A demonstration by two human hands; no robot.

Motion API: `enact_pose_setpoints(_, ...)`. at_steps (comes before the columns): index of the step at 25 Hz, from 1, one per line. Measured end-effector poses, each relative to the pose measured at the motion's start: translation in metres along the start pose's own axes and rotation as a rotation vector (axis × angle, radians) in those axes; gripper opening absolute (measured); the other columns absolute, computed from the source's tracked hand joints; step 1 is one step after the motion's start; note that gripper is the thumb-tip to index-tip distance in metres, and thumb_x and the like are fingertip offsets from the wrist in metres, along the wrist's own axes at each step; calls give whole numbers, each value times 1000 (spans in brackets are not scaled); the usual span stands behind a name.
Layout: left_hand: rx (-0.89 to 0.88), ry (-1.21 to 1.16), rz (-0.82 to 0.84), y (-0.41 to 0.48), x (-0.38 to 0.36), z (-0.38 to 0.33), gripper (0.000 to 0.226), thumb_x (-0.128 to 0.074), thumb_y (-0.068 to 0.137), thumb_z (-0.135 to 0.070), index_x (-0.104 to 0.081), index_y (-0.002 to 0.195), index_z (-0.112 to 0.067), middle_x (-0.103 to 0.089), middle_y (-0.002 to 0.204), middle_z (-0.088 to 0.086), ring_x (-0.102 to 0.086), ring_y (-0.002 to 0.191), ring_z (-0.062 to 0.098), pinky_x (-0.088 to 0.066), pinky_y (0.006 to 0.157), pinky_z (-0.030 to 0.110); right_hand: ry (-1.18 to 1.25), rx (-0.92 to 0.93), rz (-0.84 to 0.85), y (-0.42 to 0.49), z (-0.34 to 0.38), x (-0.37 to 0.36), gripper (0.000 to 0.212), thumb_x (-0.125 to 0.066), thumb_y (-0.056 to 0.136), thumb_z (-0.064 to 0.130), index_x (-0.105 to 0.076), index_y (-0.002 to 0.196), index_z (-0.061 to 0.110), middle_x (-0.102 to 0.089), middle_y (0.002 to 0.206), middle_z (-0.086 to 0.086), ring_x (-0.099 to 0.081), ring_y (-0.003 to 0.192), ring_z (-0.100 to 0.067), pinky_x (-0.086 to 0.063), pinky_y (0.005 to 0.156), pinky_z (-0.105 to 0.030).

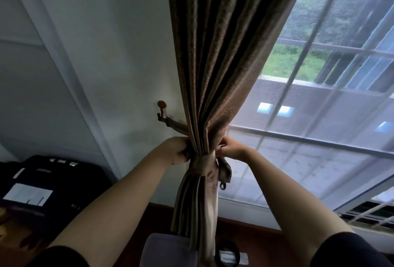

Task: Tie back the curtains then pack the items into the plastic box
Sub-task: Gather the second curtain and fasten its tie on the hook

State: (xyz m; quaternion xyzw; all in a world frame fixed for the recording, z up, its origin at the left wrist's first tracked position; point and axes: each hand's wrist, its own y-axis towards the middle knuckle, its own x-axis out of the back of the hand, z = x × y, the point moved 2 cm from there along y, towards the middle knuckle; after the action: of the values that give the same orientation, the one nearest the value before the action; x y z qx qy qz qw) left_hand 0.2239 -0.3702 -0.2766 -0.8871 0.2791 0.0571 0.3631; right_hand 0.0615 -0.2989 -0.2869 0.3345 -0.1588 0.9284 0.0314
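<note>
Curtain tied back yet?

— Nearly, by my reading. The brown folds are gathered into one bundle at the left edge of the window, close against the wall. The tieback is wrapped once round the bundle. One end of it runs up to the hook on the wall.

And the other end?

— It hangs loose just right of the bundle, with its small ring dangling free. That ring is not on the hook, so I judge the fastening unfinished.

What are the hands doing?

— The left hand grips the gathered curtain on its left side, fingers curled into the folds. The right hand pinches the tieback on the right side, just above the wrap.

So what is left?

— Securing the loose end, I would say, then any other curtain, which is not in view. The packing has not begun as far as I can see. No plastic box or items show clearly; a pale shape at the bottom edge is too cropped to identify.
</note>
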Motion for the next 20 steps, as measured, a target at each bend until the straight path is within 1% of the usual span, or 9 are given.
enact_pose_setpoints(2,47,57,-55,-2,2,-1,26,-42,95,-1,-56,74,-3,-55,71,9,-51,64,15,-44,54,19,96,-62,-17,-1,-2,5,6,-57,80,12,-61,83,15,-62,82,-2,-57,78,-15,-48,73,-25)
enact_pose_setpoints(4,51,140,-77,-3,2,-4,28,-39,95,-1,-54,71,-5,-50,70,7,-46,61,13,-40,51,17,-16,-20,-55,6,-5,9,11,-60,81,13,-60,92,11,-64,89,-9,-60,85,-24,-51,77,-34)
enact_pose_setpoints(7,-46,293,-94,-7,-3,-15,31,-40,93,3,-51,65,-7,-46,63,6,-43,55,12,-39,48,18,-372,60,-89,11,4,18,31,-69,77,27,-58,102,12,-65,98,-8,-61,94,-28,-51,82,-41)
enact_pose_setpoints(10,-303,498,-153,-8,-7,-33,30,-44,92,3,-54,68,-11,-49,65,3,-48,54,13,-49,52,27,-763,73,-367,3,30,38,41,-68,73,49,-61,105,24,-66,104,-1,-55,104,-26,-37,88,-39)
enact_pose_setpoints(12,-475,545,-181,-5,-6,-43,17,-47,90,8,-61,97,1,-54,77,3,-56,68,16,-57,73,37,-757,124,-543,-4,42,45,38,-69,71,46,-65,101,22,-66,101,-1,-53,105,-25,-33,85,-37)
enact_pose_setpoints(14,-507,574,-207,-5,-2,-40,26,-48,90,7,-58,113,4,-59,89,8,-59,76,19,-57,76,37,-624,180,-500,-9,37,41,31,-68,75,37,-67,98,17,-68,99,-6,-59,99,-28,-39,81,-34)
enact_pose_setpoints(17,-427,670,-174,-9,6,-23,17,-50,89,-2,-65,86,-9,-65,82,9,-63,64,19,-55,59,30,-467,153,-325,-24,9,21,20,-62,81,33,-68,98,23,-71,95,-3,-64,88,-27,-47,71,-32)
enact_pose_setpoints(18,-421,679,-160,-10,6,-22,18,-52,88,-3,-65,79,-10,-66,79,10,-64,63,20,-56,61,32,-445,132,-334,-28,3,16,21,-63,81,33,-69,98,23,-71,94,-4,-64,87,-25,-49,71,-33)
enact_pose_setpoints(20,-464,746,-182,-10,6,-28,12,-57,86,-3,-66,80,-9,-68,81,14,-67,69,26,-59,66,37,-355,126,-417,-34,3,12,20,-67,79,33,-72,94,21,-72,88,-4,-64,80,-22,-50,68,-34)
